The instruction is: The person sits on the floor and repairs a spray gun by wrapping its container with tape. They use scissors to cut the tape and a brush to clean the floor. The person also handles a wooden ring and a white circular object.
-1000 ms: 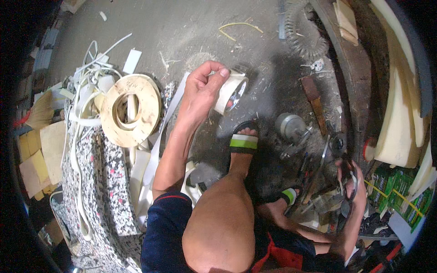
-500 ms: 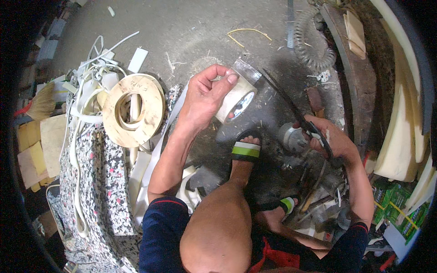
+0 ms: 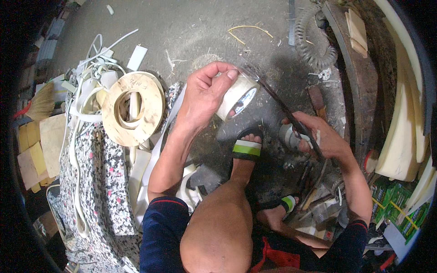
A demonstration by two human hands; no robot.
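My left hand (image 3: 205,91) pinches the clear tape of a wide roll of transparent packing tape (image 3: 233,101) between thumb and fingers. The roll hangs tilted beside my fingertips, and a short stretch of film sticks out past my thumb. My right hand (image 3: 325,136) is closed around a long, narrow dark tool (image 3: 280,101) that looks like scissors or a blade; its exact kind does not show clearly. The tool slants up and left, and its tip meets the film just beyond the roll. Under my right hand, a round grey metal object (image 3: 291,136) is partly hidden.
A pale wooden ring (image 3: 152,116) leans on speckled foam (image 3: 98,182) at left, among white strips. A coiled hose (image 3: 302,38) and dark wooden beam (image 3: 348,73) lie at right, near cream foam pieces (image 3: 396,136). Sandalled feet (image 3: 247,148) are on the floor below the roll.
My right hand has moved slightly left, swinging the dark tool so its tip crosses the film. The roll has tilted a little; my left hand stays almost in place.
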